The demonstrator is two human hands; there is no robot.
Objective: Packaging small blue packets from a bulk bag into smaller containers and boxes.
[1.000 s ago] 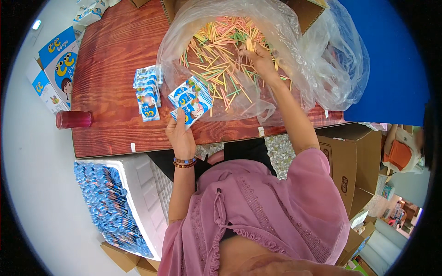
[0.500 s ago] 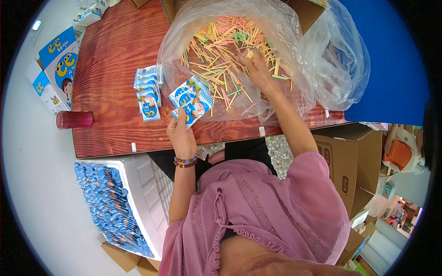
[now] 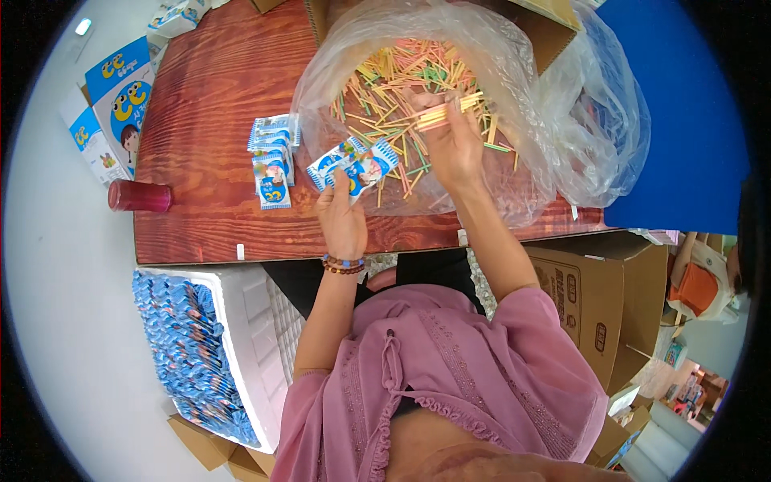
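My left hand (image 3: pixel 344 218) pinches a couple of small blue-and-white packets (image 3: pixel 376 163) by their lower edges, fanned out just left of the loose sticks. A bundle of thin yellow and pink candy sticks (image 3: pixel 434 118) lies across the fingers of my right hand (image 3: pixel 456 153), which is closed around it. Beneath and beyond that hand, many pink, yellow and green sticks (image 3: pixel 381 68) are spread inside a large clear plastic bag (image 3: pixel 313 92). Several more packets (image 3: pixel 273 183) overlap in a row on the table, to the left of my left hand.
The reddish wooden table (image 3: pixel 209 104) carries a dark pink cup (image 3: pixel 140 196) at its left edge. Below it, a white foam box (image 3: pixel 253 337) holds many blue packets (image 3: pixel 189 353). A cardboard box (image 3: pixel 590 301) stands at the right. Printed cartons (image 3: pixel 120 100) lean at far left.
My right hand has lifted slightly and turned, and the stick bundle now shows clearly in its fingers. The packets in my left hand have tilted and spread apart. The whole view has shifted a little.
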